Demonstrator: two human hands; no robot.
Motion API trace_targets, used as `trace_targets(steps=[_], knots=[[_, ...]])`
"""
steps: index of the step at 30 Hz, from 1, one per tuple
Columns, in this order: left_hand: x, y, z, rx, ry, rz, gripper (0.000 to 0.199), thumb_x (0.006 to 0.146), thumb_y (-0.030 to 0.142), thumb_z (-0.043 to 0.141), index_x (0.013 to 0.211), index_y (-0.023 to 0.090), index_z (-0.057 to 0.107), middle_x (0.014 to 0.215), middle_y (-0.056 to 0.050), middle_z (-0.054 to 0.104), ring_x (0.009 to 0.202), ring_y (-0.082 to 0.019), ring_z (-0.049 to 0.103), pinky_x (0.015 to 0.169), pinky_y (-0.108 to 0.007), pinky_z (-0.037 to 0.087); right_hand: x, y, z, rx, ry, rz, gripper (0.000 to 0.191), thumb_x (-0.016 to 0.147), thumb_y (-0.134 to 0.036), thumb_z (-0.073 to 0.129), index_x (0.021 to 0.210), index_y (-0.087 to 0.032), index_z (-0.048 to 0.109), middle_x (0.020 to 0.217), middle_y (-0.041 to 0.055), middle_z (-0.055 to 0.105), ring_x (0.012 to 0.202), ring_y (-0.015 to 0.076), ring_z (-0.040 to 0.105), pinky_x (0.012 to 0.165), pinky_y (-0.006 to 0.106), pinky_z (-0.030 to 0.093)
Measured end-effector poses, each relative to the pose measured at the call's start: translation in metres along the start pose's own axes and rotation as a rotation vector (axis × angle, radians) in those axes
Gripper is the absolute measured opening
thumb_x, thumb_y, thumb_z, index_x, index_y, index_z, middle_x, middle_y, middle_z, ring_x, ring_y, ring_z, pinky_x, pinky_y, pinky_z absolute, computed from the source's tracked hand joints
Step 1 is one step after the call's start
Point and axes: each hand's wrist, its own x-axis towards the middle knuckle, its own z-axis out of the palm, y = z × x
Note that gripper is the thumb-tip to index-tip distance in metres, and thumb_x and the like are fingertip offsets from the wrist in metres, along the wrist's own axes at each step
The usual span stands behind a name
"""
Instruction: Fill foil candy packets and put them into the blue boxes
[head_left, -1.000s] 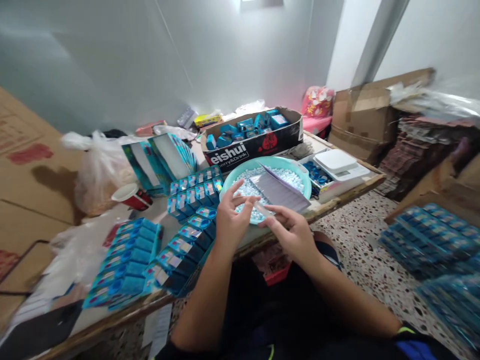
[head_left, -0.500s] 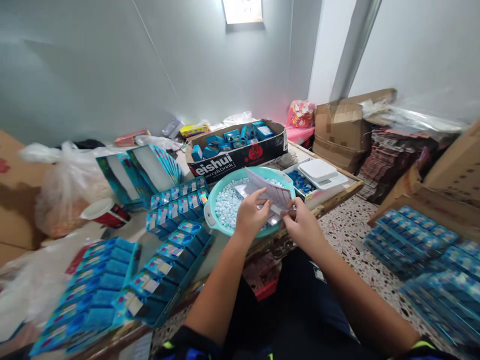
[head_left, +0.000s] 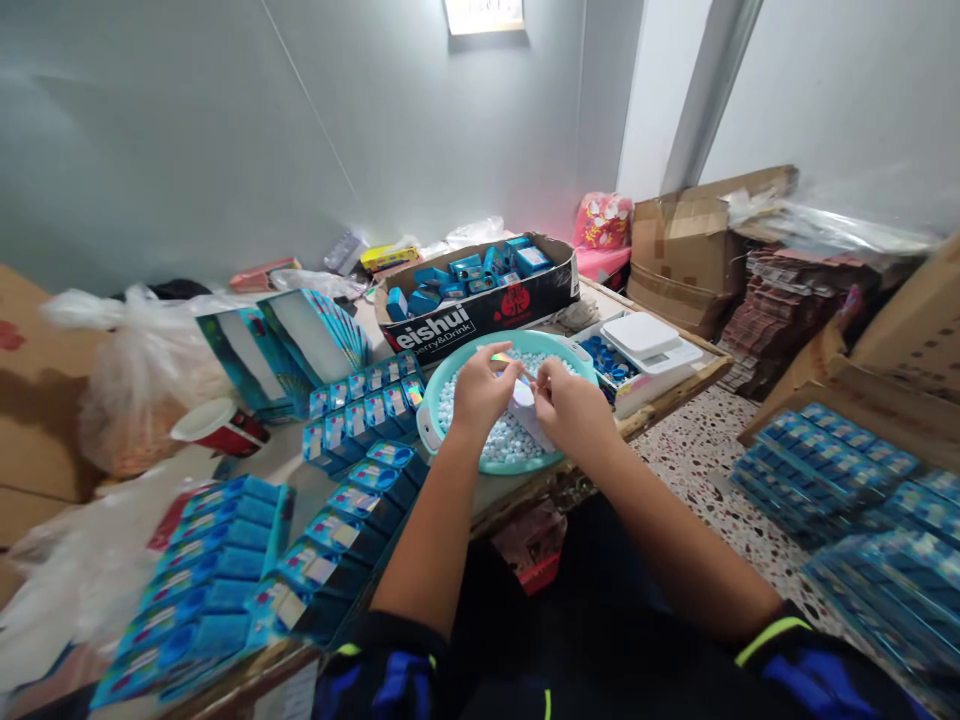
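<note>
Over a turquoise basin (head_left: pixel 431 440) of small white pellets (head_left: pixel 510 447), both my hands are at a shiny pale sheet (head_left: pixel 526 405). My left hand (head_left: pixel 482 388) has its fingers pinched at the sheet's upper left, where a small rainbow-like gleam shows. My right hand (head_left: pixel 568 402) grips the sheet's right side, thumb and fingers closed on it. Most of the sheet is hidden behind my fingers, and its print cannot be read.
Rows of small blue boxes (head_left: pixel 352 535) stand left of the basin beside a paper cup (head_left: pixel 217 425). Behind is a black carton (head_left: pixel 480 312) of more blue boxes. A white scale (head_left: pixel 649 340) sits right, by a tray of blue caps (head_left: pixel 606 360). Wrapped blue packs (head_left: pixel 825 460) lie on the floor.
The sheet, spread wide with a raised flap before, now shows as a narrower piece between my hands. Both hands have shifted left, and my right hand has turned more over the sheet.
</note>
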Motion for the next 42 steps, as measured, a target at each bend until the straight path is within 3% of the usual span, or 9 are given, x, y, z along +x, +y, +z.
trace_targets(steps=[6,12,17,20,23,27,31,35,42], knots=[[0.005,-0.026,0.004,0.066,-0.043,0.015,0.032,0.084,0.027,0.071,0.114,0.015,0.073,0.086,-0.009,0.078,0.082,-0.026,0.074,0.081,-0.038,0.055,0.01,0.005,0.015,-0.091,-0.055,0.019,0.011,0.094,-0.018,0.052,0.101,-0.018,0.061,0.075,0.0094,0.073,0.067,0.0247,0.065,0.073,0.035,0.038],[-0.008,-0.019,-0.002,-0.043,-0.025,0.158,0.034,0.089,0.033,0.069,0.121,0.021,0.069,0.093,-0.007,0.08,0.094,-0.024,0.075,0.082,-0.034,0.057,-0.012,0.0,0.007,0.023,0.111,-0.041,0.017,0.096,-0.024,0.051,0.109,-0.02,0.061,0.068,0.0013,0.071,0.063,0.02,0.064,0.083,0.036,0.038],[-0.012,-0.016,-0.005,-0.116,0.034,0.173,0.034,0.09,0.039,0.068,0.119,0.022,0.07,0.093,-0.007,0.08,0.09,-0.023,0.075,0.072,-0.031,0.056,-0.022,0.009,-0.017,0.133,0.272,0.056,0.034,0.098,-0.039,0.049,0.127,-0.023,0.058,0.072,0.0015,0.071,0.057,0.0198,0.06,0.062,0.031,0.038],[-0.013,-0.016,-0.005,-0.19,0.062,0.155,0.036,0.086,0.04,0.073,0.117,0.021,0.071,0.091,-0.007,0.08,0.096,-0.025,0.075,0.082,-0.034,0.058,-0.016,0.028,-0.023,0.151,0.351,0.061,0.033,0.098,-0.038,0.049,0.123,-0.021,0.062,0.087,0.0064,0.075,0.073,0.0231,0.066,0.067,0.033,0.044],[-0.012,-0.015,-0.004,-0.298,0.03,0.145,0.043,0.082,0.04,0.078,0.119,0.02,0.07,0.088,-0.007,0.08,0.108,-0.026,0.073,0.101,-0.04,0.054,-0.012,0.047,-0.01,0.165,0.244,-0.11,0.027,0.097,-0.031,0.052,0.115,-0.019,0.067,0.113,0.0117,0.075,0.105,0.0278,0.067,0.09,0.041,0.047],[-0.008,-0.018,-0.01,-0.565,-0.045,0.007,0.057,0.076,0.047,0.08,0.124,0.018,0.067,0.081,-0.006,0.079,0.088,-0.025,0.077,0.093,-0.042,0.058,-0.02,0.058,0.023,0.196,-0.035,-0.259,0.019,0.098,-0.027,0.055,0.096,-0.023,0.074,0.116,0.0063,0.076,0.114,0.0253,0.066,0.106,0.046,0.037],[-0.005,-0.021,-0.02,-0.745,-0.168,-0.075,0.06,0.073,0.049,0.083,0.123,0.018,0.068,0.072,-0.003,0.076,0.075,-0.022,0.076,0.09,-0.043,0.06,-0.029,0.06,0.04,0.239,-0.024,-0.225,0.021,0.099,-0.031,0.058,0.09,-0.026,0.075,0.115,0.0034,0.077,0.118,0.0237,0.064,0.113,0.049,0.026],[-0.006,-0.023,-0.014,-0.564,-0.405,-0.121,0.069,0.074,0.044,0.083,0.133,0.016,0.063,0.075,-0.006,0.077,0.073,-0.024,0.076,0.082,-0.041,0.06,-0.03,0.063,0.041,0.257,-0.029,-0.211,0.02,0.098,-0.031,0.059,0.09,-0.026,0.077,0.114,0.0048,0.076,0.113,0.0227,0.065,0.111,0.047,0.028],[-0.002,-0.044,0.014,-0.133,-0.448,-0.03,0.072,0.071,0.03,0.082,0.138,0.017,0.058,0.079,-0.004,0.077,0.083,-0.026,0.076,0.072,-0.036,0.059,-0.03,0.068,0.046,0.275,0.055,-0.234,0.02,0.093,-0.027,0.063,0.079,-0.022,0.076,0.11,0.0067,0.074,0.105,0.0218,0.066,0.101,0.043,0.035]])
